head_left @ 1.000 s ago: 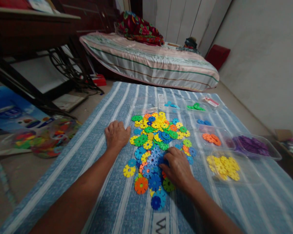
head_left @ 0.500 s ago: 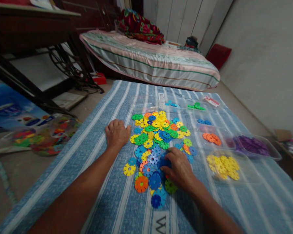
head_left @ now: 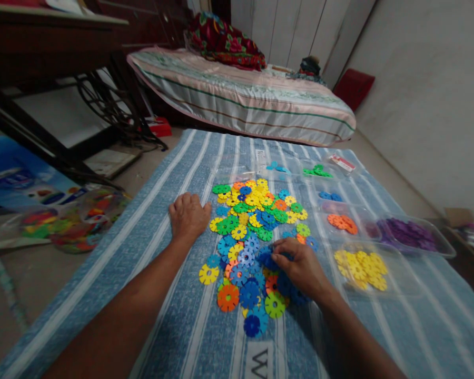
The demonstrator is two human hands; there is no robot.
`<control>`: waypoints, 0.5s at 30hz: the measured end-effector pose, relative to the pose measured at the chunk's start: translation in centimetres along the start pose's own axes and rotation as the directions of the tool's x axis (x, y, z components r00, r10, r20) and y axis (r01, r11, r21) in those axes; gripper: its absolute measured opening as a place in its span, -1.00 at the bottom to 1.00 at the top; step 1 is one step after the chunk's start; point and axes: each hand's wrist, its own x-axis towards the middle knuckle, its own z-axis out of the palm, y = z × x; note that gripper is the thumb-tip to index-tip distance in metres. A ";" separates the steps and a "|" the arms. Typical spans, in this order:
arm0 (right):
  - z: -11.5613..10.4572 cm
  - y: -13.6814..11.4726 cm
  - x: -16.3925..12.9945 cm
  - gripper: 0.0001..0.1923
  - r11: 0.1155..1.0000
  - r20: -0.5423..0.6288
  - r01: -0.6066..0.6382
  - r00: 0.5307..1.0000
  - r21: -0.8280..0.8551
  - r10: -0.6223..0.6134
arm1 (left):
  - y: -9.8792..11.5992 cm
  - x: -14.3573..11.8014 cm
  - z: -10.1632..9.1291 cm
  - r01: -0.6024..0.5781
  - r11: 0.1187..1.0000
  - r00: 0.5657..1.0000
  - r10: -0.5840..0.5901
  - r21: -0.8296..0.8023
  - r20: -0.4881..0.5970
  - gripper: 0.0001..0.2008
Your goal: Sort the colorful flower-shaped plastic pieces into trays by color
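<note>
A loose pile of notched plastic discs [head_left: 253,200] in yellow, blue, green and orange spreads over the middle of the striped cloth [head_left: 150,284]. My right hand [head_left: 300,263] is closed at the pile's right side, thumb and fingers pinching a dark blue notched disc [head_left: 267,259]. Beneath that hand lie more discs, partly hidden and in shadow. My left hand [head_left: 189,215] rests on the cloth just left of the pile, knuckles up with its fingers curled; nothing shows in it, though its fingertips are hidden.
Right of the pile stand clear trays with yellow discs [head_left: 361,269], orange discs [head_left: 342,224], purple discs [head_left: 408,234] and blue discs [head_left: 331,197]. Light blue pieces [head_left: 278,168] and green pieces [head_left: 317,171] lie behind. A bed [head_left: 240,100] stands beyond the table.
My right hand has shifted slightly right and up with the dark blue disc, uncovering orange and green discs below it. My left hand stays almost still.
</note>
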 end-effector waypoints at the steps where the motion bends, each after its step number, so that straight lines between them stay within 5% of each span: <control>1: -0.1 0.2 0.1 -0.85 1.000 -0.008 0.007 1.000 -0.015 -0.007 | 0.0 0.0 0.0 0.000 1.000 1.000 0.000 0.002 0.005 -0.56; 10: -1.2 0.4 0.1 -0.82 0.965 -0.058 0.046 0.996 -0.258 -0.063 | 0.0 0.1 -0.1 -0.004 1.000 1.000 0.004 0.019 0.009 -0.55; 15: -4.8 0.6 2.1 -0.82 0.956 -0.191 0.061 0.974 -0.288 -0.120 | -0.2 0.3 0.0 -0.010 0.999 1.000 0.009 0.040 0.014 -0.56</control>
